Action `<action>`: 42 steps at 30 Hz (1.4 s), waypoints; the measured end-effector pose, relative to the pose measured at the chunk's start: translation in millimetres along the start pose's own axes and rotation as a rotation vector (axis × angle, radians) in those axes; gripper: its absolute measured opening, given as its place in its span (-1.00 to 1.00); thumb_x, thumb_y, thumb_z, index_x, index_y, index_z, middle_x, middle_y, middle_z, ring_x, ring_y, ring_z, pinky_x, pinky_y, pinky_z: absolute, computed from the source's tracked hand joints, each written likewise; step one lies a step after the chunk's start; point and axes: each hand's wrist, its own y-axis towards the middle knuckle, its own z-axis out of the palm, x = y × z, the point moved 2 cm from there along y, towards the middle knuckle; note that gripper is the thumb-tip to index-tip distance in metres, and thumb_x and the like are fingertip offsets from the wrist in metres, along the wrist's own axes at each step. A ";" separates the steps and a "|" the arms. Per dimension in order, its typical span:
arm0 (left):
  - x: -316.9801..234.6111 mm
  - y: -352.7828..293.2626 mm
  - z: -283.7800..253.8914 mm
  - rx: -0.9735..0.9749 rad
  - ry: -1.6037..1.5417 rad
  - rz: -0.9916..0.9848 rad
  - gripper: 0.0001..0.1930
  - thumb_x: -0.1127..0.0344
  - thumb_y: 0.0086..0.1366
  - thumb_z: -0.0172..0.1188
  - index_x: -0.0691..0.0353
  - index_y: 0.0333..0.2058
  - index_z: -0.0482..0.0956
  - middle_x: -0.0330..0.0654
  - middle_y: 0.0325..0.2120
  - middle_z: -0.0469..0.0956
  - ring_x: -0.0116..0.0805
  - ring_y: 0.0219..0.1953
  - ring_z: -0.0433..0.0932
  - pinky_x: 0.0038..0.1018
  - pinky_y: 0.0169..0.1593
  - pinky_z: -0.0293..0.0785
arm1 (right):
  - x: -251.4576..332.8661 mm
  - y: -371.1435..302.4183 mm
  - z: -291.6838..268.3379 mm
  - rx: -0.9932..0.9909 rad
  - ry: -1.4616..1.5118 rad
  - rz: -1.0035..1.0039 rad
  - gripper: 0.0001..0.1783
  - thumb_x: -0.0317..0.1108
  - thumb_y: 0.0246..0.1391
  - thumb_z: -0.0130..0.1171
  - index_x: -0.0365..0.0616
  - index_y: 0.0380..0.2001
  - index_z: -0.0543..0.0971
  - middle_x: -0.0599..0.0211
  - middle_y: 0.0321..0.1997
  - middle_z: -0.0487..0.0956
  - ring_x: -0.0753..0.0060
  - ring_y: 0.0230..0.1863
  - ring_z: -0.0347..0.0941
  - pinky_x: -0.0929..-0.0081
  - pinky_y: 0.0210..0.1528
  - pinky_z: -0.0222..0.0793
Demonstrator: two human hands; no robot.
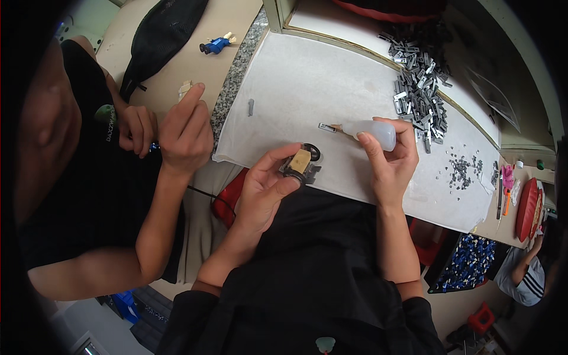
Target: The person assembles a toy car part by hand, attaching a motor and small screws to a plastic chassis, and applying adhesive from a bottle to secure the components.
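My left hand [260, 192] is closed around a small toy wheeled chassis [300, 161] with black wheels and a tan block on top. In my right hand [395, 165] a translucent white squeeze bottle [377, 134] lies on its side, its narrow nozzle pointing left. At the nozzle's tip is a small grey rectangular part [327, 127]; whether it is stuck to the tip or rests on the paper I cannot tell. Another grey part [251, 107] lies alone farther left on the white paper [307, 77].
A heap of grey and black parts [420, 89] spreads at the back right. Tiny dark pieces [461, 171] lie nearer, beside pens [507, 198] and a red container [525, 210]. At left, a co-worker's hands [186, 133] are raised near a blue toy figure [218, 44] and black mesh bag [163, 41].
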 end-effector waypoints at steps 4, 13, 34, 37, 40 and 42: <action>0.4 0.1 0.6 0.003 -0.005 0.000 -0.52 0.59 0.04 0.15 0.34 0.00 0.30 -0.12 -0.06 0.36 -0.41 -0.03 0.37 -0.51 0.07 0.26 | 0.5 -0.2 0.3 0.006 -0.014 -0.010 -0.71 -0.49 -0.14 0.26 -0.26 -0.34 0.39 0.39 -0.37 0.43 0.64 -0.33 0.32 0.69 -0.26 0.25; -0.7 -0.9 0.9 -0.003 -0.002 -0.003 -0.52 0.57 0.05 0.15 0.33 0.00 0.31 -0.12 -0.07 0.38 -0.42 -0.03 0.37 -0.51 0.09 0.23 | 1.6 1.9 -5.3 -0.048 0.139 0.072 -0.71 -0.50 -0.12 0.24 -0.25 -0.32 0.37 0.39 -0.35 0.40 0.67 -0.34 0.31 0.73 -0.28 0.25; 2.1 -1.0 -1.5 0.019 0.064 0.023 -0.45 0.39 0.07 0.21 0.33 0.03 0.23 -0.06 -0.05 0.35 -0.29 -0.01 0.38 -0.33 0.07 0.32 | -0.5 38.8 1.0 0.000 0.131 0.053 -0.61 -0.61 -0.17 0.21 -0.20 -0.28 0.26 0.15 -0.19 0.43 0.42 -0.16 0.40 0.54 -0.04 0.27; 1.3 0.0 2.4 0.015 0.086 0.034 -0.46 0.39 0.07 0.21 0.32 0.02 0.23 -0.07 -0.05 0.34 -0.30 -0.02 0.39 -0.33 0.05 0.34 | -14.4 54.4 9.3 0.053 -0.085 -0.049 -0.57 -0.60 -0.19 0.22 -0.23 -0.26 0.25 0.13 -0.18 0.43 0.40 -0.16 0.41 0.52 -0.05 0.31; 4.0 -1.2 0.6 0.015 0.074 0.038 -0.48 0.38 0.07 0.22 0.32 -0.01 0.24 -0.07 -0.05 0.34 -0.31 -0.03 0.39 -0.34 0.04 0.35 | -19.0 55.2 12.8 0.053 -0.144 -0.027 -0.48 -0.59 -0.22 0.24 -0.23 -0.16 0.25 0.17 -0.21 0.45 0.39 -0.18 0.43 0.47 -0.06 0.35; 2.9 -1.2 0.7 -0.009 0.096 0.057 -0.50 0.36 0.06 0.24 0.31 -0.03 0.25 -0.07 -0.07 0.35 -0.32 -0.05 0.40 -0.34 0.03 0.36 | -17.4 51.8 14.2 0.069 -0.182 -0.019 -0.43 -0.58 -0.24 0.25 -0.21 -0.11 0.24 0.20 -0.22 0.45 0.37 -0.18 0.43 0.43 -0.06 0.35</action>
